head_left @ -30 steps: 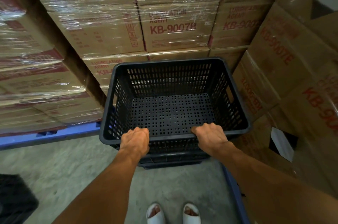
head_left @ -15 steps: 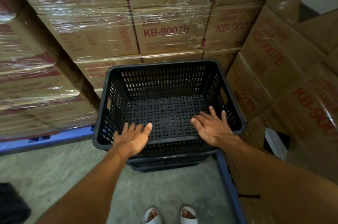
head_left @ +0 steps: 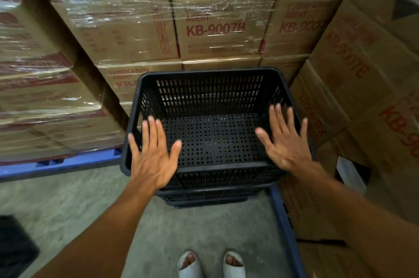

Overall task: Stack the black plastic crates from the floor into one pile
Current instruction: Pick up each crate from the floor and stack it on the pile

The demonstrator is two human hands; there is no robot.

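I find nothing held: the left hand (head_left: 152, 158) and the right hand (head_left: 286, 139) are both spread flat with fingers splayed wide, poised over the near rim of the top crate (head_left: 210, 91), the left over the near-left corner, the right over the right side of the basin. Whether either palm touches the rim I cannot tell; motion blur softens both. The top crate sits nested on the pile (head_left: 207, 196), of which at least two lower rims show beneath it, standing on the concrete floor (head_left: 68, 198). The pile stands in a corner, near shrink-wrapped cartons (head_left: 213, 28) behind and just beside loose cartons (head_left: 353, 87) on the right, with a blue pallet edge (head_left: 284, 227) along that side. A dark object (head_left: 15, 246) at the lower left may be another crate awaiting stacking; too little shows to be sure. My judgement: this placement is done, with more possibly to fetch. Risks noted: if the top crate has not seated fully in the one below, added crates would sit crooked and the pile could lean toward the cartons. The person's feet, in open white sandals (head_left: 210, 264), stand near the pile's base, exposed should a crate slip. The tight corner leaves little room to correct alignment from the right.
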